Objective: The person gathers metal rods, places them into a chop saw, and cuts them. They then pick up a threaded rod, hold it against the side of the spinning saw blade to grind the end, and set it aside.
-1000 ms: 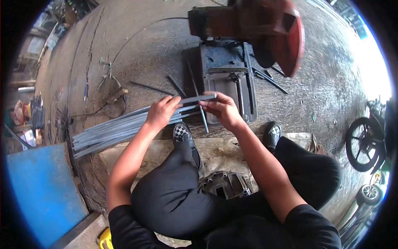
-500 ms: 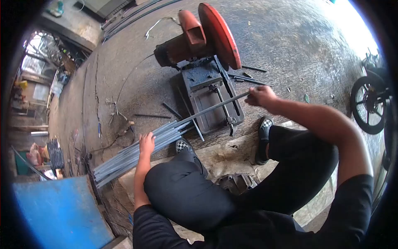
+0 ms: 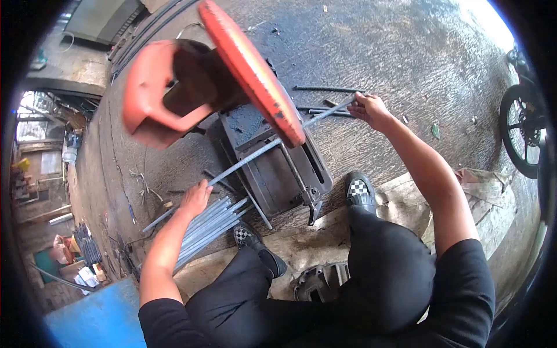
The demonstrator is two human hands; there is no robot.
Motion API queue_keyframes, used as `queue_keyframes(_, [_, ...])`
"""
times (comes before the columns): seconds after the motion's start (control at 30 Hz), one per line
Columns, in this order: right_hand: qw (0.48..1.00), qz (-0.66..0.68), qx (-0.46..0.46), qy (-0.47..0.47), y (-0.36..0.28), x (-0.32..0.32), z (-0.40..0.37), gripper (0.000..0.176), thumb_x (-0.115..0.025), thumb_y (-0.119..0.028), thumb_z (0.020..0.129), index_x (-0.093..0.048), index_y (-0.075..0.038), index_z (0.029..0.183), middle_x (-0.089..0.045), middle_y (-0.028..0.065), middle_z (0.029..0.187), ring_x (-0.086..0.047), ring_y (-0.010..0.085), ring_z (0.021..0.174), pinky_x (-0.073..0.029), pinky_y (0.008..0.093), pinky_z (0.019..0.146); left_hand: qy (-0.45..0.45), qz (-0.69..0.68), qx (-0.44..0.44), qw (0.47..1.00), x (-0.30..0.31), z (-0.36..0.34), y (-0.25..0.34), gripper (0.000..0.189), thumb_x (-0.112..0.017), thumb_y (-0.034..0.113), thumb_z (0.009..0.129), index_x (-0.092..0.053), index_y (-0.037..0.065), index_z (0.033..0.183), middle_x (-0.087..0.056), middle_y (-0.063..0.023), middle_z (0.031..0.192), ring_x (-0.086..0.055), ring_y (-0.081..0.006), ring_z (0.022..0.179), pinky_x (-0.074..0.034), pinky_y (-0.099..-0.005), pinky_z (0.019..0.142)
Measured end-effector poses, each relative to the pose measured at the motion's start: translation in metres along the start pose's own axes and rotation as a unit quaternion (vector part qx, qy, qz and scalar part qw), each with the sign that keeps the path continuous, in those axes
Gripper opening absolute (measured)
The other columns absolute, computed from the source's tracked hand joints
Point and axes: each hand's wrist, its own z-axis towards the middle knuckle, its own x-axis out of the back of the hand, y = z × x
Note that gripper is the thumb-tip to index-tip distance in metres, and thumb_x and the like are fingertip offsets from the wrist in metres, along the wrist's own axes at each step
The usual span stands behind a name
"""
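A long grey metal rod lies slanting across the base of a cut-off saw. My left hand is wrapped round the rod's lower left part, above a bundle of similar grey rods. At the rod's upper right end, my right hand grips it with the fingertips. The saw's red head and disc guard tower over the base, and the guard hides part of the rod. A clamp screw stands on the base beside the rod.
Short dark rod pieces lie on the floor behind the saw. A dark metal part sits on the sheet between my legs. A blue panel is at the lower left, and a motorcycle wheel at the right edge.
The saw head looks larger and nearer, and its guard now overlaps the rod. My left hand has left the bundle and taken hold of the rod. My right hand still holds the far end.
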Motion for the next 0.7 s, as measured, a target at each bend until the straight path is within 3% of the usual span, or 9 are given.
queue_keyframes(0.27, [1.0, 0.022, 0.013, 0.017, 0.022, 0.0, 0.069, 0.026, -0.054, -0.021, 0.096, -0.052, 0.004, 0.101, -0.061, 0.0131, 0.091, -0.068, 0.026, 0.083, -0.061, 0.0341, 0.071, 0.046, 0.017, -0.015, 0.999, -0.015, 0.052, -0.007, 0.028, -0.044, 0.032, 0.097, -0.046, 0.004, 0.094, -0.061, -0.0242, 0.087, -0.058, -0.0459, 0.083, -0.044, -0.0545, 0.072])
queue_keyframes(0.4, [0.997, -0.006, -0.019, 0.069, 0.035, 0.003, 0.078, 0.024, -0.054, -0.021, 0.096, -0.054, 0.002, 0.1, -0.061, 0.0116, 0.088, -0.069, 0.0241, 0.078, -0.061, 0.0338, 0.066, 0.04, 0.004, -0.032, 0.999, -0.027, 0.065, 0.0, 0.03, -0.043, 0.033, 0.097, -0.047, 0.004, 0.097, -0.06, -0.0251, 0.088, -0.057, -0.0464, 0.082, -0.044, -0.0543, 0.074])
queue_keyframes(0.5, [0.992, -0.007, -0.016, 0.126, 0.038, 0.017, 0.093, 0.023, -0.054, -0.02, 0.096, -0.056, 0.003, 0.098, -0.062, 0.0117, 0.088, -0.069, 0.0232, 0.076, -0.061, 0.033, 0.063, 0.005, -0.036, 0.014, 0.999, -0.028, 0.075, 0.016, 0.028, -0.049, 0.031, 0.095, -0.049, 0.004, 0.104, -0.061, -0.0238, 0.097, -0.057, -0.0441, 0.091, -0.044, -0.0518, 0.078])
queue_keyframes(0.57, [0.986, -0.006, -0.011, 0.166, 0.036, 0.028, 0.098, 0.024, -0.055, -0.019, 0.095, -0.058, 0.005, 0.094, -0.063, 0.0131, 0.087, -0.068, 0.024, 0.072, -0.061, 0.0316, 0.061, 0.064, -0.09, -0.003, 0.994, -0.044, 0.078, 0.011, 0.029, -0.056, 0.026, 0.092, -0.05, 0.006, 0.112, -0.06, -0.0213, 0.108, -0.055, -0.0408, 0.104, -0.043, -0.049, 0.086])
queue_keyframes(0.7, [0.981, 0.015, 0.019, 0.194, 0.029, 0.034, 0.107, 0.025, -0.058, -0.019, 0.093, -0.059, 0.006, 0.092, -0.063, 0.0134, 0.08, -0.067, 0.0233, 0.066, -0.06, 0.0311, 0.055, 0.058, -0.046, 0.04, 0.996, -0.067, 0.071, -0.018, 0.034, -0.06, 0.02, 0.089, -0.05, 0.008, 0.118, -0.059, -0.0178, 0.114, -0.052, -0.0386, 0.111, -0.04, -0.0478, 0.092])
